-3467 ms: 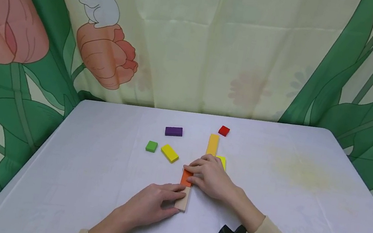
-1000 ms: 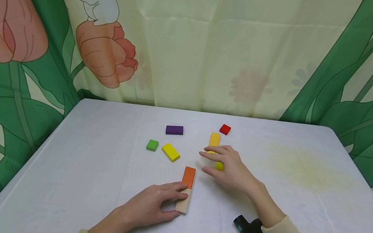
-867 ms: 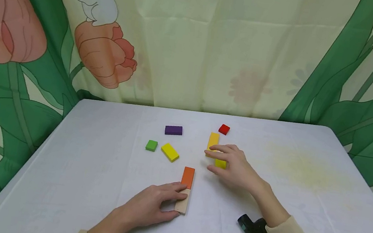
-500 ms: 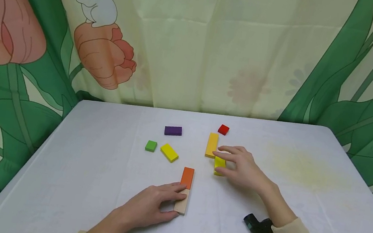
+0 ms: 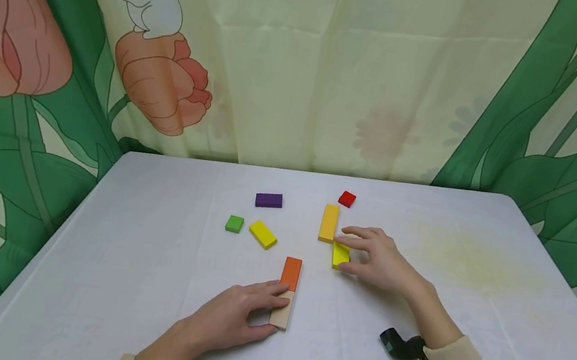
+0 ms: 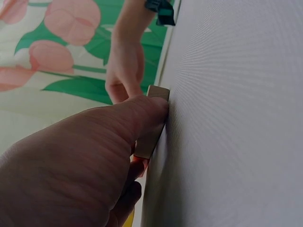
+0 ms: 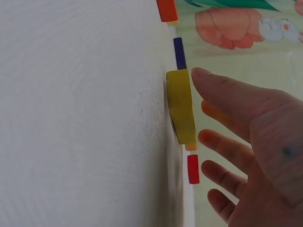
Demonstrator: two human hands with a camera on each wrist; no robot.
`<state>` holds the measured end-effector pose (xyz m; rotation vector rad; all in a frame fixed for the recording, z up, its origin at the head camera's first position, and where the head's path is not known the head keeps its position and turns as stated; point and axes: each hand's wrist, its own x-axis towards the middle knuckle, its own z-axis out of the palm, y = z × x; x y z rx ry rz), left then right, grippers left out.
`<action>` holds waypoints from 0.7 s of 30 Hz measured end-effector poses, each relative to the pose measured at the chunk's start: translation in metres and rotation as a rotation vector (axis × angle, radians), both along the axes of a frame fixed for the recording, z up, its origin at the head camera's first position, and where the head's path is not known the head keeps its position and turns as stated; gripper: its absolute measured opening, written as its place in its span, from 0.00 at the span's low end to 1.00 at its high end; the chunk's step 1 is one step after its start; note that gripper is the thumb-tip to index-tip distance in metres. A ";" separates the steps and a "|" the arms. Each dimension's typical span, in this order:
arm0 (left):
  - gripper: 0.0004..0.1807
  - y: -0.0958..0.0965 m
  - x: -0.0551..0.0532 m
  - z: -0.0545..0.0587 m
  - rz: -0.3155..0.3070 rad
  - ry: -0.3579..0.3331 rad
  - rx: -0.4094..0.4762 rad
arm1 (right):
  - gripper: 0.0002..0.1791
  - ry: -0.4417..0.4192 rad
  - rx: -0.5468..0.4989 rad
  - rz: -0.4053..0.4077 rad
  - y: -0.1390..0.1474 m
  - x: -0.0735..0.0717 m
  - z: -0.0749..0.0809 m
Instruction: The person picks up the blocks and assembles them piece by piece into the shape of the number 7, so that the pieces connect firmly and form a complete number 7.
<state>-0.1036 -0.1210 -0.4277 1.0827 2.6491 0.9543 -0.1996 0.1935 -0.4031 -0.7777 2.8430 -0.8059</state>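
My left hand (image 5: 228, 316) pinches a plain wooden block (image 5: 280, 317) lying flat on the table, its thumb on the near end. An orange block (image 5: 292, 270) lies end to end with it at the far side, partly under my fingertips. My right hand (image 5: 380, 260) hovers over a bright yellow block (image 5: 338, 261), fingers spread and relaxed. In the right wrist view the thumb stands apart from that yellow block (image 7: 180, 101). A longer amber block (image 5: 329, 222) lies just behind it, slightly left, their corners close together.
A purple block (image 5: 269, 200), a green block (image 5: 234, 224) and another yellow block (image 5: 263, 234) lie left of centre. A small red block (image 5: 346, 199) sits near the back edge of the white-covered table (image 5: 468, 334). A printed curtain (image 5: 284, 66) hangs behind.
My right hand has left the orange block and moved right to the yellow block, drawing slightly back from the amber one. My left hand stays on the wooden block. No block visibly moves in the last second.
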 end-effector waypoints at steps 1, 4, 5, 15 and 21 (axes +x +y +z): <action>0.25 0.000 0.000 0.000 0.001 0.000 -0.003 | 0.29 -0.001 0.003 0.003 0.000 0.000 0.000; 0.25 0.001 0.000 0.001 0.003 0.000 -0.009 | 0.30 -0.013 0.008 0.001 0.001 -0.001 -0.001; 0.25 0.001 0.000 0.001 0.003 -0.001 -0.012 | 0.30 -0.015 0.013 0.002 0.001 -0.001 -0.001; 0.25 0.000 -0.002 0.001 0.009 -0.009 -0.009 | 0.29 -0.027 -0.003 0.005 0.001 -0.002 -0.004; 0.25 -0.001 -0.001 0.001 0.001 -0.001 0.000 | 0.28 -0.029 -0.013 0.002 0.000 -0.002 -0.005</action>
